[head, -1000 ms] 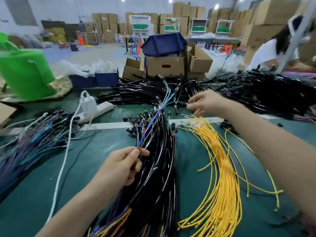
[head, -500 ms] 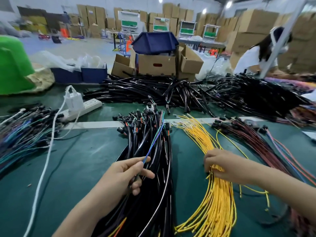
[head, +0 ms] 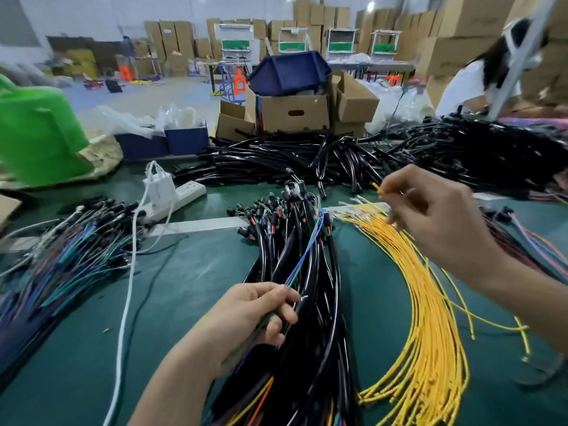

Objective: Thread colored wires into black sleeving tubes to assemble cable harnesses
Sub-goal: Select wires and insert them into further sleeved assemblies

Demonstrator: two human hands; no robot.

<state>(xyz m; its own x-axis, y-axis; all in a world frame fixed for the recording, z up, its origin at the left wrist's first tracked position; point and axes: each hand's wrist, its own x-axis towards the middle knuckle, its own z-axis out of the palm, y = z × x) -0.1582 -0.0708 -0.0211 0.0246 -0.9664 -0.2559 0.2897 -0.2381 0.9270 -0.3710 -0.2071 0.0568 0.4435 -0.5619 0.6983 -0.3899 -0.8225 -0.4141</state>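
left grip [head: 246,315]: pinches blue-green wires [head: 307,256] | right grip [head: 439,219]: pinches yellow wire [head: 378,188] | black harnesses [head: 322,302] under left

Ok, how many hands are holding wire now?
2. The left hand grips blue-green wires over the black sleeved pile; the right hand pinches a yellow wire above the yellow bundle.

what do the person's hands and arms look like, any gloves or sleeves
No gloves: the left hand and right hand are both bare. The left forearm and right forearm are bare too, with no sleeve reaching into view. No watch, ring, band or marking shows on either.
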